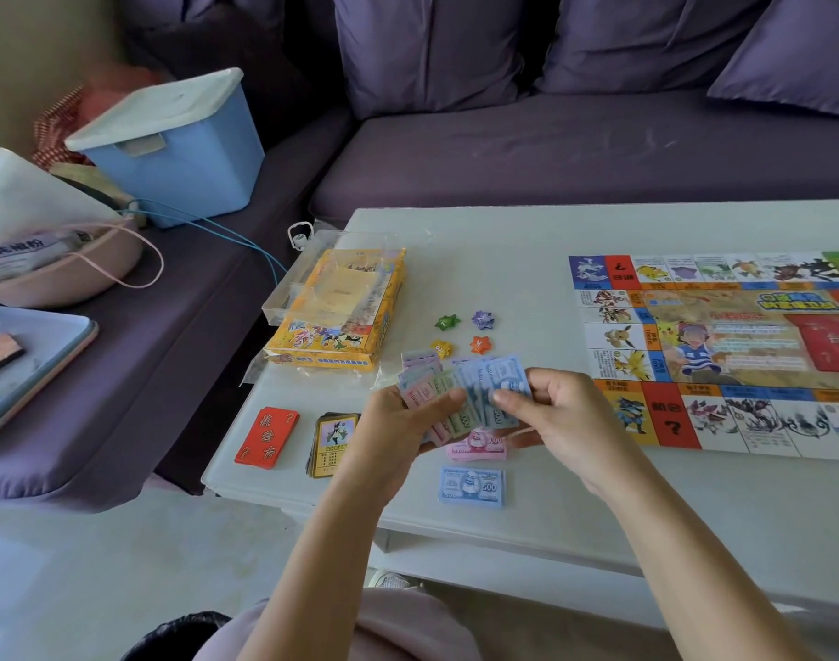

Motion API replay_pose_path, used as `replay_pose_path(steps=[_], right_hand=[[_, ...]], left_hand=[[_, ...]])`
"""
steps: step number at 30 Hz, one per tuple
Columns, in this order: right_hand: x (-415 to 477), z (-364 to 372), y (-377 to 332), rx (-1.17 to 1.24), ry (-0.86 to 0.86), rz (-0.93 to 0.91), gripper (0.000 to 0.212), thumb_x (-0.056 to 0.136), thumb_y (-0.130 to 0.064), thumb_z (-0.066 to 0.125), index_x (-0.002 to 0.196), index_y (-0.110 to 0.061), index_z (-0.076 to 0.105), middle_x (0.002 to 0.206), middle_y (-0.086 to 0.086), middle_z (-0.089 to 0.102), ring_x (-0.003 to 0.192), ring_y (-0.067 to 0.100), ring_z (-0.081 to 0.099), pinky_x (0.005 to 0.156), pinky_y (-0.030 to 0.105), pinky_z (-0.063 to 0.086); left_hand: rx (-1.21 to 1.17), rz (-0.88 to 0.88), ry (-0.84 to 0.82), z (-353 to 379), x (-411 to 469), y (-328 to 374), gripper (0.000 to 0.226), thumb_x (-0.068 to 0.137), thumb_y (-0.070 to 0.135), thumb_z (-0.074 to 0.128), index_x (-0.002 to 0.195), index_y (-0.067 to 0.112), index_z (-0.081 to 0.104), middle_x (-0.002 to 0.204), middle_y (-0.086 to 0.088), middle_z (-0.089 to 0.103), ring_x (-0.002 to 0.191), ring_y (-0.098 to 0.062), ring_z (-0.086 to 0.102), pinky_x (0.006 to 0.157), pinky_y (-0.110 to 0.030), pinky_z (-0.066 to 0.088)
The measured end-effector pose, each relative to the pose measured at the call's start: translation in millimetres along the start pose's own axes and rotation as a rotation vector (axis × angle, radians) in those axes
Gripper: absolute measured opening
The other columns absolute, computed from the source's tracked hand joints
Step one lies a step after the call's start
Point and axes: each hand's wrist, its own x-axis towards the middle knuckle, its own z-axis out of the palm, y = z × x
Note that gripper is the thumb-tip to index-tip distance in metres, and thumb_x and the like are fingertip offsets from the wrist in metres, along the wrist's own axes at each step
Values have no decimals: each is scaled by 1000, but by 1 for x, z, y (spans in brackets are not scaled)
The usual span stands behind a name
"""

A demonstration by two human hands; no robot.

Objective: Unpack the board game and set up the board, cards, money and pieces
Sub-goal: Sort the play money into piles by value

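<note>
Pale pink fabric (398, 627) over the person's lap is seen at the bottom edge, and two bare forearms are stretched from it over the near edge of the white rectangular table (503, 231). A fanned bundle of paper play-money notes (474, 388) in blue, green and pink is held just above the table's near part. The left hand (398, 431) is curled under and around the bundle with its thumb laid across the notes. The right hand (565, 422) is closed on the blue notes at the fan's right end, which are pinched between thumb and fingers. Directly beneath the hands, a stack of pink notes (479, 446) marked 1000 is laid flat on the table. A stack of blue notes (472, 486) marked 500 is laid nearer the camera, just apart from it. To the left, a red deck of cards (267, 437) printed with question marks and a yellow-framed deck of character cards (334, 443) are placed side by side, the latter partly hidden by the left wrist. Beyond the hands, four small star-shaped pieces are set out in a loose square: a green star piece (447, 321), a purple star piece (482, 319), a yellow star piece (441, 348) and an orange star piece (479, 344). A yellow cardboard game box (336, 345) is placed by the table's left edge, with a clear plastic cover (303, 279) laid partly over it. A colourful printed game board (718, 350) is spread flat on the table's right part and cut off by the frame. Behind the table a purple sofa (551, 150) is seen, on which a light blue plastic bin (179, 174) with a white lid is stood.
</note>
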Motion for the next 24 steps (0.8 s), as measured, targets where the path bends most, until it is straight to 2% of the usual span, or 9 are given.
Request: replay_pose_path(steps=[2,4,7,9,13,16,19,21,24], right_hand=[[-2,-8,-4,-53,5,-30,9,91,-18,62,95,-17,70,83,2,73,63,17,69,55,33,55],[-5,-16,-8,-172,-10,-81,7,92,-19,61,91,-16,67,76,-1,70,54,11,65,47,25,48],[-14,-22,-9,-412,-133,-142,13,90,-23,63,79,-16,61,67,1,66,52,6,62,52,29,49],[-20,-20,-8,-514,-255,-124,11,88,-23,65,82,-14,62,67,0,65,51,3,60,55,28,49],[-24,-13,-4,-525,-418,-54,6,86,-23,70,88,-23,64,71,-10,63,48,0,54,50,16,41],[-22,-7,-2,-547,-446,-41,9,85,-24,71,90,-22,65,78,-7,66,49,1,54,49,14,39],[-20,1,1,-594,-435,-61,13,84,-22,71,80,-27,59,80,-6,64,52,3,55,52,18,42],[-18,7,2,-633,-424,-75,19,84,-21,71,77,-30,55,85,-3,65,61,6,57,56,20,44],[-20,13,4,-677,-390,-111,14,83,-22,71,83,-27,58,88,-5,64,71,7,57,62,22,44]], left_hand=[[-46,-39,20,-4,1,3,13,85,6,62,97,1,62,87,-12,73,78,-21,71,68,-31,60],[-44,-74,47,-12,0,7,16,89,6,58,104,0,58,90,-15,73,77,-23,72,65,-30,60],[124,-133,43,-29,-7,12,18,93,9,54,108,0,57,92,-16,73,76,-23,72,63,-29,59],[220,-185,10,-38,-13,13,17,94,10,53,107,0,58,94,-18,73,77,-25,71,63,-28,59],[318,-257,-39,-44,-19,12,15,95,8,52,106,-1,56,93,-19,73,84,-31,71,66,-31,60],[354,-279,-68,-45,-22,11,17,95,8,52,108,-2,56,95,-20,72,91,-36,69,71,-34,59],[362,-294,-93,-44,-25,11,16,95,7,53,107,-3,57,96,-21,72,89,-35,69,69,-34,60],[366,-298,-102,-42,-25,11,17,94,6,53,108,-4,57,96,-21,72,87,-34,70,67,-33,60],[357,-304,-112,-41,-25,10,15,94,5,53,106,-4,57,96,-21,71,88,-34,70,69,-34,60]])
